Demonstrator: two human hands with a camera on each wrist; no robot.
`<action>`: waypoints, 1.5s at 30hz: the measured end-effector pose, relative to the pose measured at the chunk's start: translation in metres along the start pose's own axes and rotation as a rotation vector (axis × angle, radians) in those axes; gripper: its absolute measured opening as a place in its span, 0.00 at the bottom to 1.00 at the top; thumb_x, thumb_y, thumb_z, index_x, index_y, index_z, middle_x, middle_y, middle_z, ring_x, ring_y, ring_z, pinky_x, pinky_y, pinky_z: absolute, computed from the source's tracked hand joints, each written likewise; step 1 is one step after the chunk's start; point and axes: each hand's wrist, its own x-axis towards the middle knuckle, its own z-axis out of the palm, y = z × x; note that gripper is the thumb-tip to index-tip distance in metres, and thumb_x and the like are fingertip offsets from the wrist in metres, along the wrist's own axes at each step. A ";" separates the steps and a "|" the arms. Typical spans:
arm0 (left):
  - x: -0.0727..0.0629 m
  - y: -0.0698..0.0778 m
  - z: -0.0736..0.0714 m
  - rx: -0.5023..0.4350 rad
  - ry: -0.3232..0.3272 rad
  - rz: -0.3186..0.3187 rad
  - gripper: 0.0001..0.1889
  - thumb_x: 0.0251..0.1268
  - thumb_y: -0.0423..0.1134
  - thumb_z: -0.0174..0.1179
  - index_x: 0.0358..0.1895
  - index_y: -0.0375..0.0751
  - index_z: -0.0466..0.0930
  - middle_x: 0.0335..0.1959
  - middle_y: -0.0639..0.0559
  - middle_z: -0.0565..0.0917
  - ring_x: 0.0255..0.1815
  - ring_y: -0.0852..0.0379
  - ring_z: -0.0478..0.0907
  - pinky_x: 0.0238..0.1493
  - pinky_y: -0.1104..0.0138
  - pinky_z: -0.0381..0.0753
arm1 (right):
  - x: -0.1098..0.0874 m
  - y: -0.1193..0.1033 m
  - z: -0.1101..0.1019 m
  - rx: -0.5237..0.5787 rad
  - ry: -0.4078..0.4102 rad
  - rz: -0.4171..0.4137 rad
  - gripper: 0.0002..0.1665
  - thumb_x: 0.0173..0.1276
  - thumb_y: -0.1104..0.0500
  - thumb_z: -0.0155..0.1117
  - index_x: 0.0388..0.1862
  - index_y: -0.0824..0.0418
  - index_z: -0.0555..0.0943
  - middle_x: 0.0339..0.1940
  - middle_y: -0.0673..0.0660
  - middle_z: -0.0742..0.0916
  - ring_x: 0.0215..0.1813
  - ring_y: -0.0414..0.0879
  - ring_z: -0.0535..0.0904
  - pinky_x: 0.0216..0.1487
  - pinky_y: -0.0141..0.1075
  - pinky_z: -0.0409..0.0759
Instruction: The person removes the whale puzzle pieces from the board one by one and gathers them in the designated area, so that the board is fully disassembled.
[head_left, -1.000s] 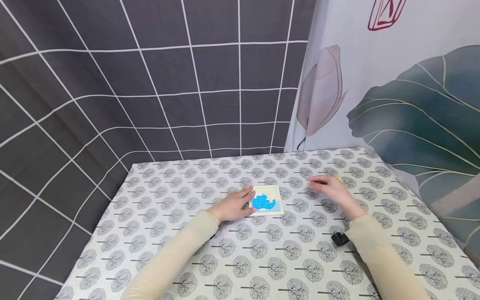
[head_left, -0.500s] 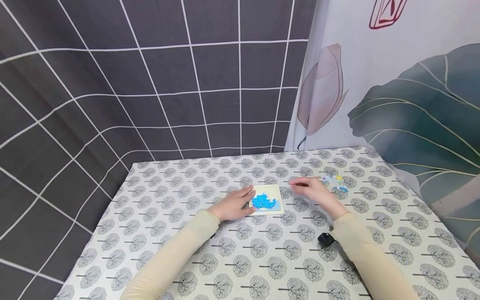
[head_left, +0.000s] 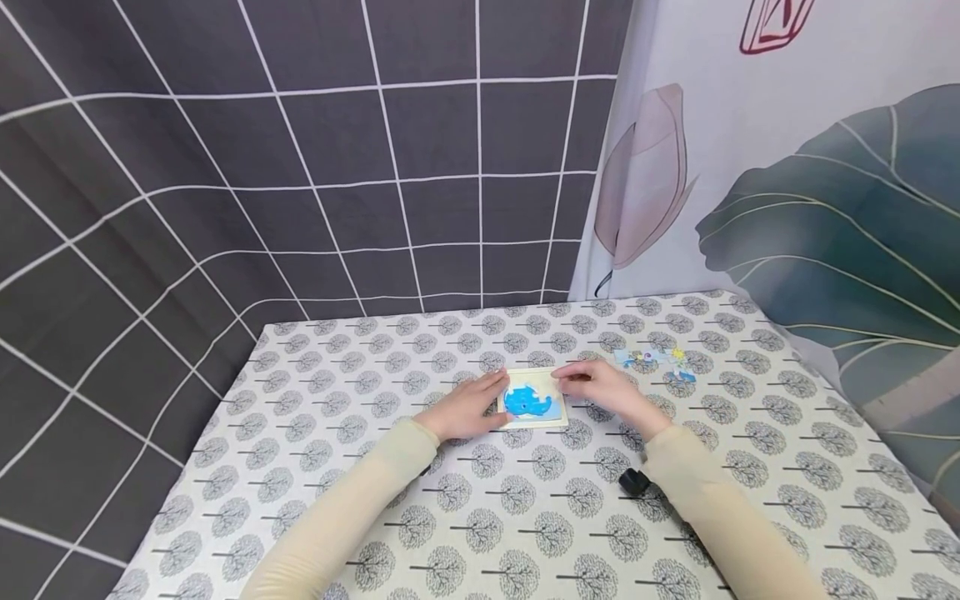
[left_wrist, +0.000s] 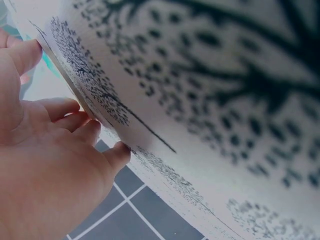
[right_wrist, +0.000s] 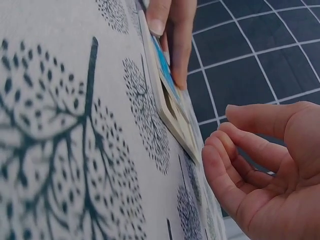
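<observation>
A cream puzzle board lies flat on the patterned cloth, with a blue elephant-like animal inside its frame. My left hand grips the board's left side, index finger along the far edge and thumb at the near edge. In the right wrist view a dark gap shows under the tilted inner layer of the board. My right hand is at the board's far right corner in the head view. Its fingers are loosely curled, thumb apart from them, with nothing between.
Several light blue puzzle pieces lie on the cloth to the right, beyond my right hand. Among them are a yellow sun and a blue-and-white piece. A dark grid-patterned curtain hangs behind the table.
My right hand has moved left, from over the loose pieces to the board's right corner, uncovering those pieces. My left hand and the board have stayed in place.
</observation>
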 end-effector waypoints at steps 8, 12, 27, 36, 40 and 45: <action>0.001 0.000 0.001 -0.007 0.016 0.002 0.41 0.76 0.60 0.50 0.80 0.36 0.51 0.82 0.45 0.50 0.82 0.49 0.47 0.80 0.51 0.48 | 0.004 -0.003 0.009 -0.043 -0.079 -0.070 0.21 0.67 0.58 0.69 0.57 0.64 0.84 0.45 0.54 0.88 0.45 0.46 0.81 0.50 0.40 0.81; 0.002 0.000 0.001 -0.015 0.016 0.000 0.41 0.76 0.59 0.50 0.80 0.36 0.51 0.82 0.45 0.50 0.82 0.49 0.47 0.80 0.52 0.49 | 0.007 -0.004 0.012 -0.076 -0.100 -0.095 0.22 0.66 0.58 0.70 0.57 0.66 0.83 0.46 0.55 0.88 0.45 0.46 0.81 0.52 0.42 0.80; 0.003 -0.002 -0.001 -0.043 0.023 -0.016 0.43 0.75 0.60 0.52 0.80 0.34 0.51 0.83 0.45 0.49 0.82 0.48 0.48 0.80 0.52 0.49 | 0.016 -0.012 0.024 -0.191 -0.073 -0.115 0.24 0.59 0.60 0.75 0.54 0.66 0.84 0.40 0.53 0.85 0.43 0.47 0.78 0.50 0.44 0.80; 0.001 -0.001 -0.002 -0.046 0.020 -0.015 0.42 0.75 0.59 0.52 0.80 0.34 0.52 0.83 0.45 0.48 0.82 0.48 0.48 0.80 0.52 0.48 | 0.016 -0.016 0.029 -0.157 -0.065 -0.074 0.21 0.58 0.62 0.75 0.51 0.64 0.84 0.38 0.53 0.83 0.41 0.46 0.77 0.50 0.41 0.79; 0.000 -0.001 -0.002 -0.052 0.019 -0.017 0.42 0.75 0.59 0.52 0.79 0.34 0.52 0.83 0.45 0.48 0.81 0.48 0.49 0.80 0.52 0.48 | 0.015 -0.017 0.029 -0.151 -0.060 -0.079 0.20 0.57 0.64 0.75 0.49 0.64 0.83 0.37 0.53 0.82 0.39 0.46 0.75 0.47 0.40 0.78; 0.000 0.000 -0.003 -0.055 0.011 -0.020 0.42 0.75 0.59 0.52 0.79 0.34 0.52 0.83 0.46 0.48 0.81 0.48 0.49 0.80 0.52 0.48 | 0.015 -0.018 0.030 -0.154 -0.048 -0.084 0.20 0.56 0.64 0.75 0.48 0.63 0.82 0.36 0.53 0.82 0.38 0.45 0.75 0.45 0.38 0.77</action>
